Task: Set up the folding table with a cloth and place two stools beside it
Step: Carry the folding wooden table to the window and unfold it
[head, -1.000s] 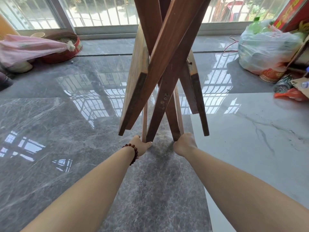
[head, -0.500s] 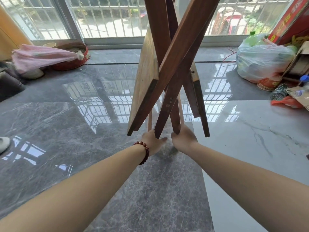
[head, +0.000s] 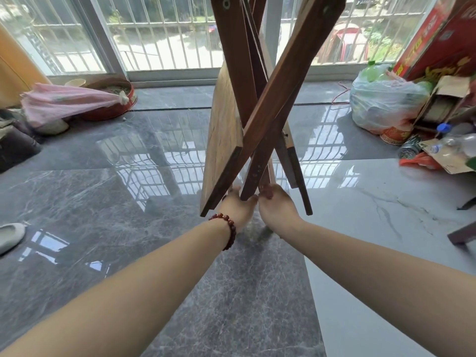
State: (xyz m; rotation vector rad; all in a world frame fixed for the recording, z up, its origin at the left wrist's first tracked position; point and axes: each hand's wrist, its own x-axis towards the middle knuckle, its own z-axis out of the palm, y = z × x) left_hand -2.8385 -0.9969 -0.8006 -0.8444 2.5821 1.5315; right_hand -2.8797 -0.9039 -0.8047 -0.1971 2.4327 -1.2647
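Early days: the folding table (head: 224,130) is upended in front of the window (head: 159,34), legs only half scissored open, left hand (head: 235,206) and right hand (head: 277,210) both with fingers clamped round the bottom leg ends, cloth and stools yet to do.

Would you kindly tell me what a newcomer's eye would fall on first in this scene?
The folding table fills the centre, its dark legs crossed before the barred window. At its lower end the left hand, a red bead bracelet at the wrist, and the right hand each grip a leg. A bulging plastic bag sits on the glossy floor at right.
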